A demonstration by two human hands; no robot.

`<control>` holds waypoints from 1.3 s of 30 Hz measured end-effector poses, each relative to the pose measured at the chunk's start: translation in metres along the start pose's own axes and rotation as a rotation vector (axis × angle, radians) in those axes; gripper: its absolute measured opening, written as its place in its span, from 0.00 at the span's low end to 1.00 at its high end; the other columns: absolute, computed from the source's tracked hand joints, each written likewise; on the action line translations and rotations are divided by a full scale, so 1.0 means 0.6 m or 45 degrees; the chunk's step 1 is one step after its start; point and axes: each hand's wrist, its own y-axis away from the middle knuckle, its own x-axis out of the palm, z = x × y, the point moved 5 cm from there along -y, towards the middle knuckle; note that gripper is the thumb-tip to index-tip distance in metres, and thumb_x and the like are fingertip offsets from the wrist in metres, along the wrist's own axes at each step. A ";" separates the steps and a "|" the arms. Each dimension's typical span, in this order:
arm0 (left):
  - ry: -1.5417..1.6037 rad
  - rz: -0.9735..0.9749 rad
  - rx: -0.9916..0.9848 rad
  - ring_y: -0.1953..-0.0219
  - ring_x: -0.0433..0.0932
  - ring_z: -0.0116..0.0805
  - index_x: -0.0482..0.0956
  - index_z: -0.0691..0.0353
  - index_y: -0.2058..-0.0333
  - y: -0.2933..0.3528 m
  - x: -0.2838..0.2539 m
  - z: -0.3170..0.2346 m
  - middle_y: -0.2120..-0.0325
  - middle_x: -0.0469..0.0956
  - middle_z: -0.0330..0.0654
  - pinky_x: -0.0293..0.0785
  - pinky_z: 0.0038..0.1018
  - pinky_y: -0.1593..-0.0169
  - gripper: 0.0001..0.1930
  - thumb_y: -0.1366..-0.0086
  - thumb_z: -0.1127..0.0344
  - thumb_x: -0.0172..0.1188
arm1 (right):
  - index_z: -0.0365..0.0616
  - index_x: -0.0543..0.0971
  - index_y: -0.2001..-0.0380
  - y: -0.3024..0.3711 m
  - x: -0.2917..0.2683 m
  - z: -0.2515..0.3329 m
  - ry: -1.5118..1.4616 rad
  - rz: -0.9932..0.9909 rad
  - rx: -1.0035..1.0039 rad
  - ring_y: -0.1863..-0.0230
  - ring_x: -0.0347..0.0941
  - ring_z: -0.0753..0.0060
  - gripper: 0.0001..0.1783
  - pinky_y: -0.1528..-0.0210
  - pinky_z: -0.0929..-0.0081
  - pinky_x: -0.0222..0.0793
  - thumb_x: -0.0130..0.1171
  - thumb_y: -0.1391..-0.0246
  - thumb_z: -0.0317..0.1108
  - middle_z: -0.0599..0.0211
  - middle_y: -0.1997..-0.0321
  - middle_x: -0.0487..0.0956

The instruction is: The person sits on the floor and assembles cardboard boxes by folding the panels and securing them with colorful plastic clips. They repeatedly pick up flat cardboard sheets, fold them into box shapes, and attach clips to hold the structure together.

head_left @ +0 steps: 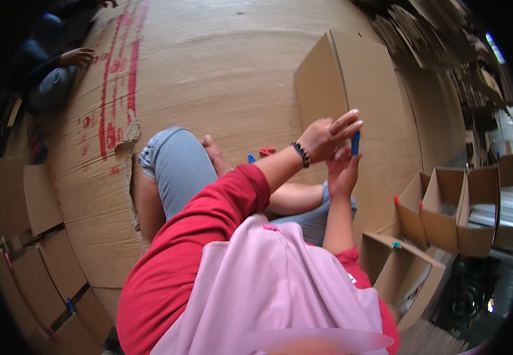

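My left hand (327, 135), with a dark beaded bracelet at the wrist, reaches across to the right. Its fingers are stretched out beside the edge of a folded cardboard piece (323, 80). Just below it, my right hand (343, 170) pinches the lower end of a blue clothespin (356, 143) at that same edge. The left palm and thumb are partly hidden. Near my foot lie a red clothespin (266, 152) and another blue clothespin, half covered by my left arm.
Open cardboard boxes (440, 231) with coloured clips stand at the right, and more boxes (61, 260) at the left. Stacked cardboard sheets (422, 35) are at the far right. Another person's hand (77, 57) shows at the far left. A large cardboard sheet (209, 65) covers the floor.
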 end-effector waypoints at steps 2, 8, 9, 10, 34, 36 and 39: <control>0.044 -0.110 -0.093 0.70 0.77 0.42 0.64 0.55 0.41 0.009 -0.022 0.005 0.38 0.61 0.45 0.76 0.34 0.64 0.36 0.52 0.75 0.58 | 0.52 0.73 0.57 0.000 -0.001 -0.078 0.408 0.062 0.248 0.60 0.71 0.75 0.20 0.55 0.70 0.67 0.44 0.37 0.55 0.72 0.66 0.76; -0.022 0.065 -0.041 0.76 0.75 0.40 0.62 0.56 0.38 0.030 -0.020 -0.082 0.36 0.56 0.47 0.75 0.34 0.71 0.37 0.51 0.77 0.56 | 0.52 0.67 0.43 0.060 0.111 -0.246 2.188 1.052 -0.277 0.55 0.73 0.56 0.28 0.59 0.55 0.70 0.59 0.46 0.43 0.57 0.49 0.68; -0.037 0.169 -0.038 0.77 0.75 0.40 0.61 0.55 0.38 0.041 -0.011 -0.103 0.36 0.56 0.47 0.76 0.33 0.71 0.37 0.51 0.76 0.56 | 0.56 0.68 0.44 0.059 0.101 -0.263 2.058 0.938 0.067 0.55 0.73 0.53 0.28 0.60 0.54 0.71 0.62 0.49 0.41 0.55 0.53 0.69; 0.019 0.147 -0.027 0.76 0.75 0.40 0.61 0.55 0.38 0.054 -0.011 -0.121 0.36 0.56 0.47 0.76 0.33 0.70 0.37 0.51 0.76 0.56 | 0.59 0.70 0.49 0.060 0.103 -0.272 2.064 0.900 0.050 0.58 0.73 0.48 0.24 0.61 0.55 0.71 0.63 0.51 0.38 0.54 0.56 0.69; 0.562 0.052 -1.007 0.33 0.53 0.49 0.57 0.61 0.37 -0.137 -0.006 0.142 0.39 0.60 0.56 0.38 0.50 0.33 0.50 0.51 0.32 0.59 | 0.39 0.78 0.58 0.198 0.236 0.295 1.767 0.872 -0.418 0.61 0.77 0.64 0.22 0.58 0.70 0.73 0.71 0.58 0.33 0.60 0.64 0.79; 0.606 0.071 -0.965 0.35 0.56 0.48 0.58 0.58 0.38 -0.135 -0.004 0.145 0.41 0.62 0.54 0.42 0.51 0.34 0.49 0.53 0.35 0.62 | 0.38 0.75 0.55 0.152 0.246 0.332 1.389 0.775 -0.627 0.58 0.75 0.66 0.24 0.54 0.69 0.72 0.70 0.56 0.33 0.60 0.61 0.77; 0.660 -0.064 -0.983 0.36 0.58 0.49 0.56 0.59 0.37 -0.109 -0.007 0.152 0.40 0.62 0.55 0.45 0.47 0.34 0.48 0.51 0.38 0.64 | 0.38 0.72 0.52 0.024 0.263 0.340 1.230 0.692 -0.717 0.53 0.73 0.70 0.24 0.50 0.71 0.70 0.68 0.53 0.29 0.63 0.56 0.75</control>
